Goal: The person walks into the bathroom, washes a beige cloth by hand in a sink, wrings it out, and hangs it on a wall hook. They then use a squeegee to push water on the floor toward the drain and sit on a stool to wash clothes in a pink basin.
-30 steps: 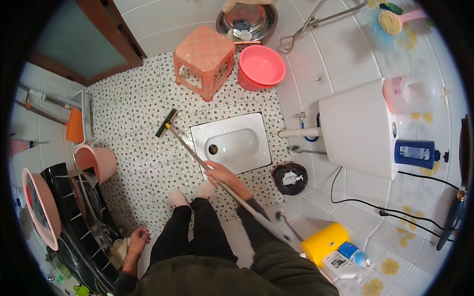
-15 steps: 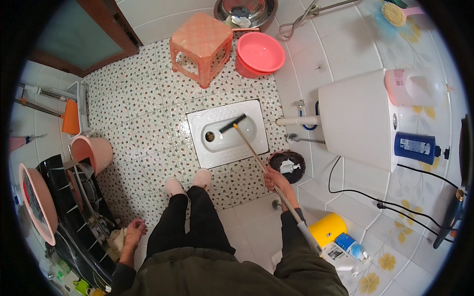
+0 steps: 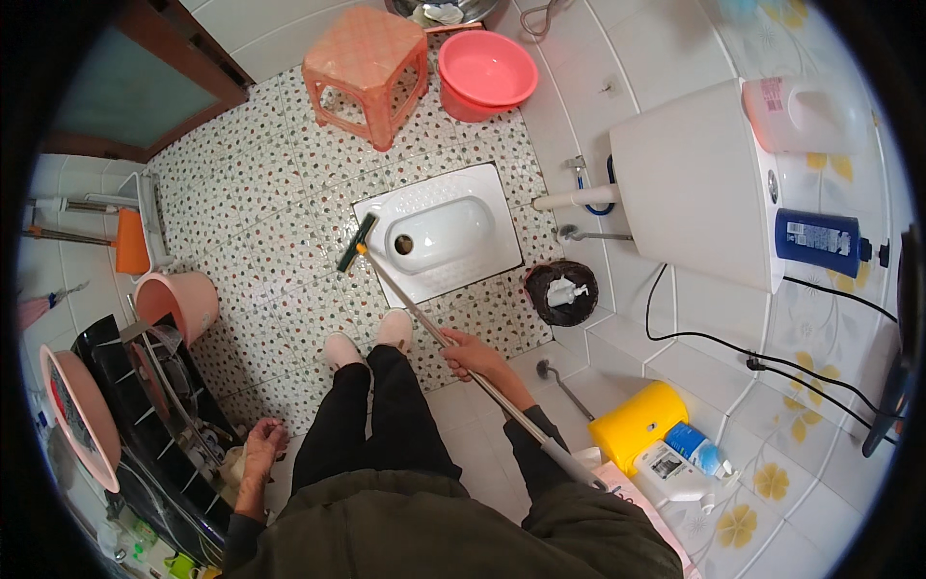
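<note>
My right hand [image 3: 470, 354] is wrapped round the metal pole of a long-handled floor brush [image 3: 421, 318]. The pole's grey grip end slants back past my right forearm. Its narrow dark brush head [image 3: 358, 242], with an orange joint, rests at the left edge of the white squat toilet [image 3: 492, 246], over the speckled tiles. Low at my left side hangs my left hand [image 3: 262, 446], fingers loosely bent and apart, nothing visible in them. It is nearest to a beige cloth-like thing [image 3: 232, 467] beside the black rack.
An orange stool [image 3: 367, 48] and pink basins [image 3: 487, 69] stand beyond the toilet. A lined waste bin [image 3: 540, 301] is on its right, below the white cistern [image 3: 680, 183]. At left are a pink bucket [image 3: 188, 301] and black rack [image 3: 135, 405]; bottles and a yellow container [image 3: 632, 420] sit lower right.
The brush head has moved left, from inside the toilet bowl to the toilet's left edge. My right hand has come left and closer to my legs with the pole. My left hand stays low.
</note>
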Demonstrator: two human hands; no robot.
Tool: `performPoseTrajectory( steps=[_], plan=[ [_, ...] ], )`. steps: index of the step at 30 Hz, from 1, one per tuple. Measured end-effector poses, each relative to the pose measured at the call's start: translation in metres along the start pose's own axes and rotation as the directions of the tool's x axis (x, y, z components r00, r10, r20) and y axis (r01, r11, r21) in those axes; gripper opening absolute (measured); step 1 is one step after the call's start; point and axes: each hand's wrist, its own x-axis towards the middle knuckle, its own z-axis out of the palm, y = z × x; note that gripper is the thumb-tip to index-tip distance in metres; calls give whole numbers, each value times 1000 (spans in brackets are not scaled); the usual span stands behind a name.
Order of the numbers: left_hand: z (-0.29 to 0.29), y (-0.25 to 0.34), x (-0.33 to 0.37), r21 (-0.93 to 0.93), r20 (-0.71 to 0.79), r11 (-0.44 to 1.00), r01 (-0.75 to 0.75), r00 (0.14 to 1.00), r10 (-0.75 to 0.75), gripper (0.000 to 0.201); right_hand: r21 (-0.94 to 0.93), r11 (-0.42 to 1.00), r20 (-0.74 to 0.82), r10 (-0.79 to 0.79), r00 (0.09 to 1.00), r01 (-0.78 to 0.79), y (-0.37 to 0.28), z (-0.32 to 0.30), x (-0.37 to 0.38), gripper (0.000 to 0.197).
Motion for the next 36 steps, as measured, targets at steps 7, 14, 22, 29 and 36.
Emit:
performPoseTrajectory(
  steps=[7, 14, 22, 29, 36],
  plan=[
    [8, 3, -1, 91, -32, 993, 71, 997, -68, 12, -600, 800, -155, -94, 983, -18, 14, -30, 5, 56],
    [11, 4, 9, 5, -4, 1000, 24, 1000, -24, 15, -938, 347, -161, -405, 900, -11, -11, -154, -20, 61],
    [20, 8, 8, 105, -25, 992, 64, 998, -62, 11, -594, 803, -358, -318, 878, 49, -62, -146, -71, 52],
    [21, 3, 7, 114, -31, 991, 71, 997, -68, 15, 288, 943, -321, -71, 945, 169, -11, -126, -63, 55],
    [22, 0, 11, 98, 26, 993, 61, 998, -64, 15, 508, 855, -296, 58, 953, 106, 81, -121, 0, 51]
  ],
)
